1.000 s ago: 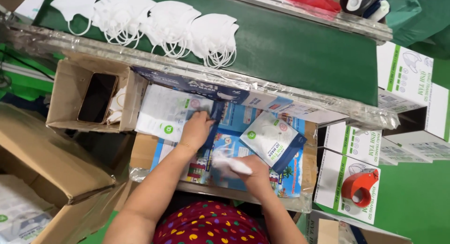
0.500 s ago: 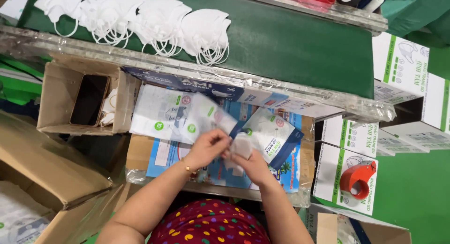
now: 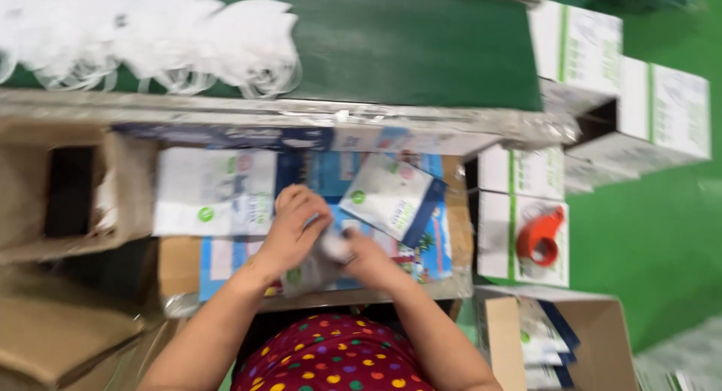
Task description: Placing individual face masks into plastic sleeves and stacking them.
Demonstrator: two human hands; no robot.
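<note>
Through the head view, blurred as it is, I am looking down at both hands meeting at the lower middle of the frame. My left hand (image 3: 295, 229) is curling its fingers around a clear packet (image 3: 312, 267) and gripping its upper edge, while my right hand (image 3: 368, 254) is pinching a white folded mask (image 3: 333, 246) narrowly at the packet's mouth; how far the mask is sitting inside I cannot tell. Both hands are hovering over a blue printed sheet (image 3: 429, 248) covering the work surface. Just left of them a stack of white packets (image 3: 214, 192) is lying flat, and just right, at the centre, a tilted white and blue pouch (image 3: 391, 195) is resting. Across the upper left, loose white masks (image 3: 188, 37) are lying on a green belt (image 3: 421, 45). At the right, a red tape dispenser (image 3: 540, 235) is sitting on white and green cartons (image 3: 519, 173). An open cardboard box (image 3: 68, 192) is standing at the left edge.
</note>
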